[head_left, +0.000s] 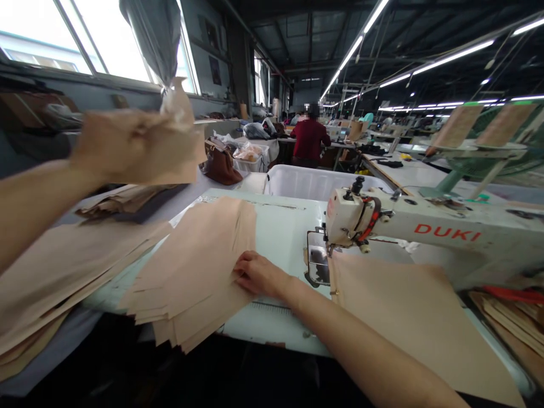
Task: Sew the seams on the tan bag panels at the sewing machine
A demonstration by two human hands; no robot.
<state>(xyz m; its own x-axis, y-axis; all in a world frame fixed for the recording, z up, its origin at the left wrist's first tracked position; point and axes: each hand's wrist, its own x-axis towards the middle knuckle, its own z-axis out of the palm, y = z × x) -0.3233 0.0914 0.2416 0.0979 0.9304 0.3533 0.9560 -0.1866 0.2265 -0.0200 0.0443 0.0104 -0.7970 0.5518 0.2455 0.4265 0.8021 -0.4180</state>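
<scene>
My left hand (113,144) is raised at the left, blurred by motion, closed on a tan fabric piece (178,153) that hangs in the air. My right hand (257,275) lies low on the pale green sewing table (280,226), its fingers curled on the edge of a fanned stack of tan fabric pieces (195,266). Another tan piece (403,317) lies under the needle of the white sewing machine (425,226), to the right of that hand.
More tan pieces (63,272) are piled at the left. A white plastic bin (314,181) stands behind the table, a brown handbag (221,161) beyond it. A person in a red top (309,139) works at a far bench. More pieces lie at the far right (514,317).
</scene>
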